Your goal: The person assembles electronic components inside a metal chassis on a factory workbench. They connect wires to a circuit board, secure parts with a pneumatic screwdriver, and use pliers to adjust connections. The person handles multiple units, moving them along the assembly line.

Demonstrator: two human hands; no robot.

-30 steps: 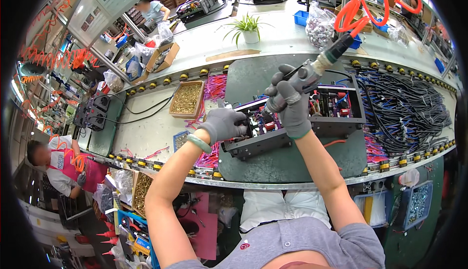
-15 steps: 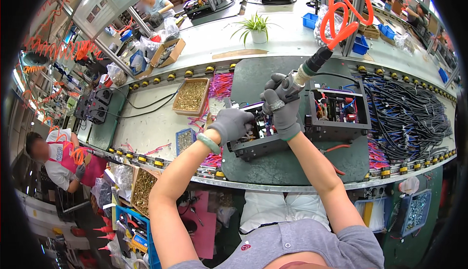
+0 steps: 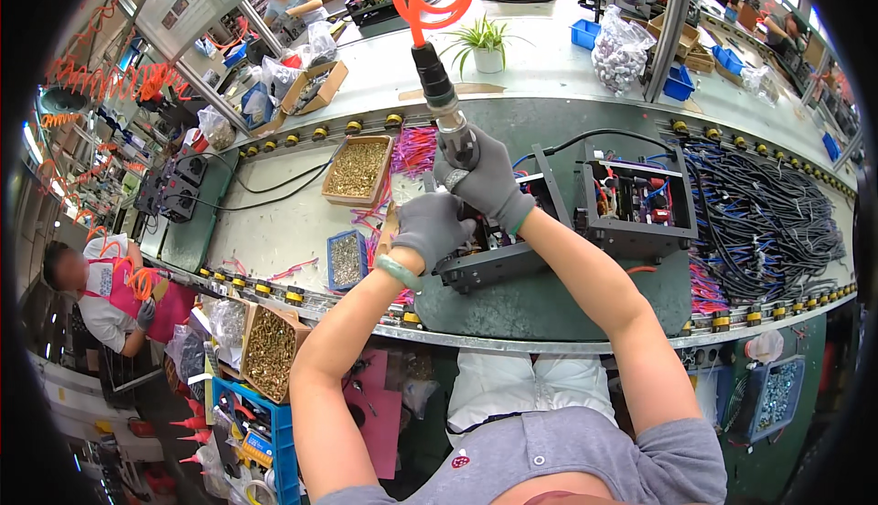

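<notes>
One black chassis (image 3: 498,269) lies near the left edge of the green board (image 3: 512,316), long axis running rightward from the nearer left hand (image 3: 433,229), whose grip I cannot tell, right hand (image 3: 489,181) wrapped around an air driver (image 3: 450,123).

Location type: factory assembly workshop. Indicators: a roller-edged line (image 3: 265,231) bearing open electrical units (image 3: 498,269), loose metal parts (image 3: 357,166) in bulk, massed cables (image 3: 773,217), orange coiled hoses (image 3: 151,81), and an aproned co-worker (image 3: 169,311) at left.
</notes>
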